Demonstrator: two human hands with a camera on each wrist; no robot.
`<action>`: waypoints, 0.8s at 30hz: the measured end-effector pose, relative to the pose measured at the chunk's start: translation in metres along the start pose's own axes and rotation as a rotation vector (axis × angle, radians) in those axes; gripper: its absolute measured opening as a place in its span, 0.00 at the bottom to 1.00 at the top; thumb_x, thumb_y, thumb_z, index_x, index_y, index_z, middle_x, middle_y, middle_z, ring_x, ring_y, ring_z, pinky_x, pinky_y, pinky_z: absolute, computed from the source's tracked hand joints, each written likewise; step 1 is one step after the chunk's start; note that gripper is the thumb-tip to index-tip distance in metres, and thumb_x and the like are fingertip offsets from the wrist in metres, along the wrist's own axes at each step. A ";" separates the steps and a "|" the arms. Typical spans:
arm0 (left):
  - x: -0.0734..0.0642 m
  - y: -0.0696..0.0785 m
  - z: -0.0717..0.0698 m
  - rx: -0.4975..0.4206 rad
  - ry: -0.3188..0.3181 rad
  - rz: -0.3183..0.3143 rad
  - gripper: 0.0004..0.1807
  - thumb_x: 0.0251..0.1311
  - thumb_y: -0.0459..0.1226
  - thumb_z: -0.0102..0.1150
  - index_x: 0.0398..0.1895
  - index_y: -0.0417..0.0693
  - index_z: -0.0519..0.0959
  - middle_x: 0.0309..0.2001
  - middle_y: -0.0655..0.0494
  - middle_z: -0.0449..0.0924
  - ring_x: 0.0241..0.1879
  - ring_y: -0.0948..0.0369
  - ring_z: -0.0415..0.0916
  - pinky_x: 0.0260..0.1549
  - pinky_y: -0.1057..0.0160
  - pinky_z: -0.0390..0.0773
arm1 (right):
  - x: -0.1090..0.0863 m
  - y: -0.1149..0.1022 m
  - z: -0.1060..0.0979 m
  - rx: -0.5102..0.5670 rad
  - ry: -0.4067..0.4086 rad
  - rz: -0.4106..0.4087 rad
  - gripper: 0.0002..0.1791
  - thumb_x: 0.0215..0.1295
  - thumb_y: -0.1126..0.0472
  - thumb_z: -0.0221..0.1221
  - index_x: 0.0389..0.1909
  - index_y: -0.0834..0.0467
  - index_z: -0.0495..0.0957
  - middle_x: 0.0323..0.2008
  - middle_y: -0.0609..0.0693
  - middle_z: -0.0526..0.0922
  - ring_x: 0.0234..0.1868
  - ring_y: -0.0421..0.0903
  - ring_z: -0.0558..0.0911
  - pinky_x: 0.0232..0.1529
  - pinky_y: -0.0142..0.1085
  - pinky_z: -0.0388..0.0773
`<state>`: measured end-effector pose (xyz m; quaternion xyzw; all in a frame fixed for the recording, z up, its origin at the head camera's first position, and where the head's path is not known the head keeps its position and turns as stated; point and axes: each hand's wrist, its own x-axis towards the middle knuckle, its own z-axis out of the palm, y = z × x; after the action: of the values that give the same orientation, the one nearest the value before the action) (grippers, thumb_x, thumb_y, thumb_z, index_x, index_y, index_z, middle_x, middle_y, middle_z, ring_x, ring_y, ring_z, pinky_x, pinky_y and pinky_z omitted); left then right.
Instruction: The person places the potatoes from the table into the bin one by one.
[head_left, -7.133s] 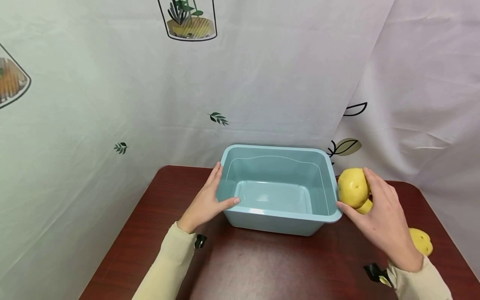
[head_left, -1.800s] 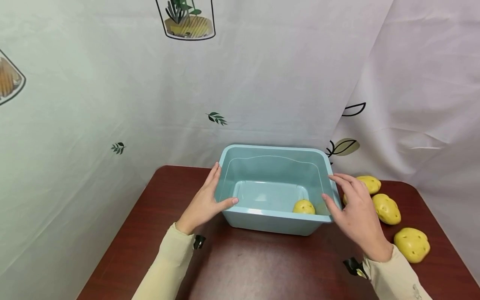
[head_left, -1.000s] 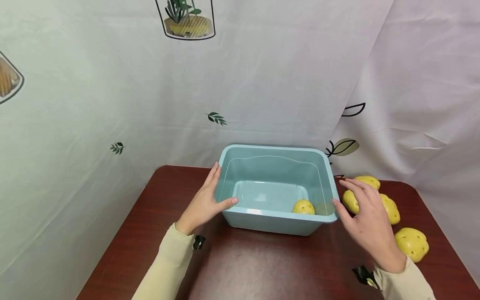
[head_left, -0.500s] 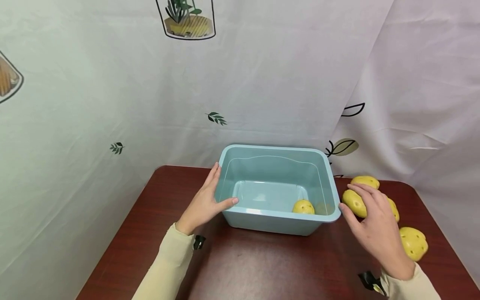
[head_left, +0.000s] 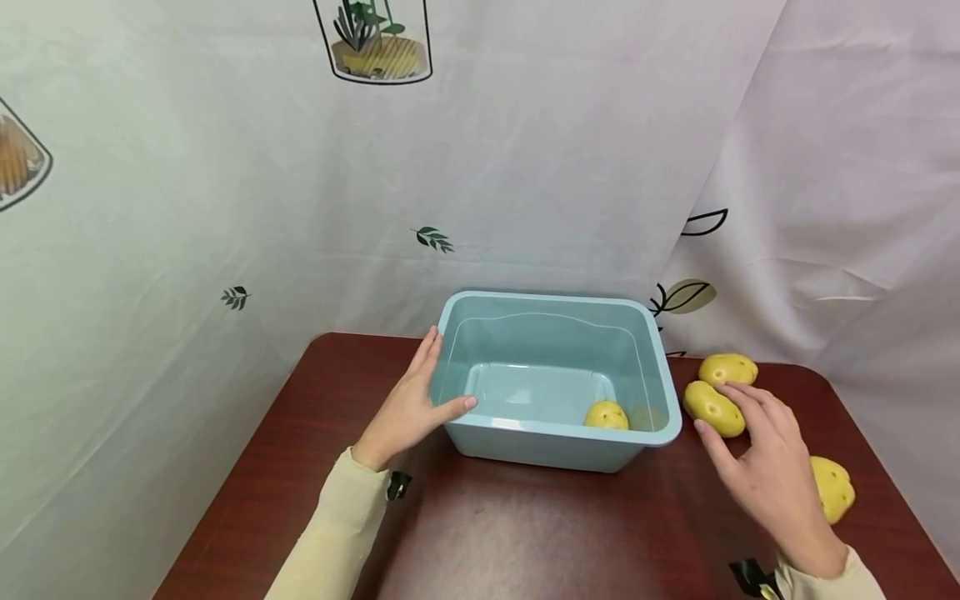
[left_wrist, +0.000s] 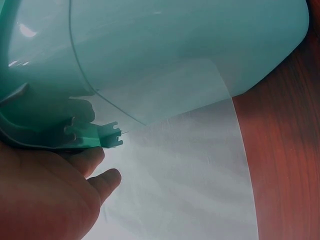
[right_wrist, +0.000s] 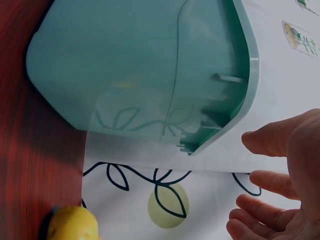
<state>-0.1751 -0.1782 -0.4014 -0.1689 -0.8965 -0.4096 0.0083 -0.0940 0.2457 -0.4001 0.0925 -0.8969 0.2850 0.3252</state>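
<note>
A pale blue plastic basin [head_left: 540,450] stands on the table, with one yellow potato [head_left: 606,415] in its front right corner. My left hand [head_left: 405,412] rests at the basin's left rim, fingers straight and thumb reaching over the front left corner. In the left wrist view its fingertips [left_wrist: 107,182] lie just under the rim. Right of the basin, my right hand [head_left: 772,467] hovers with spread, slightly bent fingers beside a potato [head_left: 714,408]; nothing is held. The right wrist view shows that hand [right_wrist: 285,185] higher than the tabletop, beyond the basin's rim.
Another potato [head_left: 727,368] lies behind the nearest one, and one more [head_left: 831,489] sits partly behind my right wrist. A patterned white cloth [head_left: 525,167] hangs along the back edge of the dark red table [head_left: 525,533].
A potato my right hand held at the basin's right side about seven seconds ago was released; one now lies inside. Since then that hand has moved rightward off the rim. The left hand stays put.
</note>
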 end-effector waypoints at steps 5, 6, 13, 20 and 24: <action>-0.001 -0.001 0.000 -0.001 -0.001 0.001 0.61 0.57 0.66 0.63 0.82 0.50 0.41 0.79 0.74 0.29 0.78 0.64 0.38 0.71 0.45 0.56 | -0.005 0.005 -0.002 -0.001 -0.001 0.004 0.28 0.51 0.69 0.71 0.56 0.68 0.78 0.55 0.66 0.76 0.56 0.67 0.70 0.59 0.55 0.61; -0.001 -0.001 0.000 0.000 -0.001 0.002 0.61 0.57 0.66 0.63 0.82 0.50 0.40 0.79 0.75 0.29 0.78 0.64 0.38 0.71 0.45 0.56 | -0.006 0.007 -0.002 -0.002 0.000 0.004 0.28 0.50 0.70 0.71 0.56 0.68 0.78 0.54 0.67 0.76 0.55 0.67 0.70 0.58 0.55 0.60; 0.000 0.000 -0.001 -0.007 -0.003 0.001 0.61 0.56 0.67 0.63 0.82 0.52 0.40 0.79 0.75 0.29 0.78 0.63 0.39 0.70 0.44 0.57 | -0.013 0.014 -0.005 -0.025 -0.018 0.045 0.29 0.50 0.71 0.71 0.56 0.69 0.77 0.55 0.68 0.75 0.55 0.69 0.70 0.61 0.59 0.60; -0.001 0.001 -0.001 -0.006 -0.002 -0.002 0.61 0.56 0.67 0.63 0.82 0.51 0.40 0.79 0.75 0.29 0.78 0.64 0.39 0.70 0.44 0.57 | -0.021 0.020 -0.011 -0.044 -0.031 0.112 0.29 0.52 0.70 0.70 0.58 0.70 0.76 0.56 0.70 0.75 0.57 0.72 0.68 0.63 0.62 0.58; -0.001 0.000 0.000 -0.001 0.001 0.000 0.61 0.56 0.67 0.63 0.82 0.52 0.41 0.79 0.76 0.29 0.78 0.64 0.39 0.70 0.45 0.57 | -0.027 0.026 -0.013 -0.051 -0.034 0.138 0.29 0.54 0.69 0.70 0.58 0.71 0.76 0.57 0.72 0.74 0.58 0.73 0.68 0.62 0.64 0.58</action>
<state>-0.1745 -0.1785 -0.4012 -0.1685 -0.8964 -0.4099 0.0087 -0.0751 0.2738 -0.4206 0.0269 -0.9135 0.2823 0.2916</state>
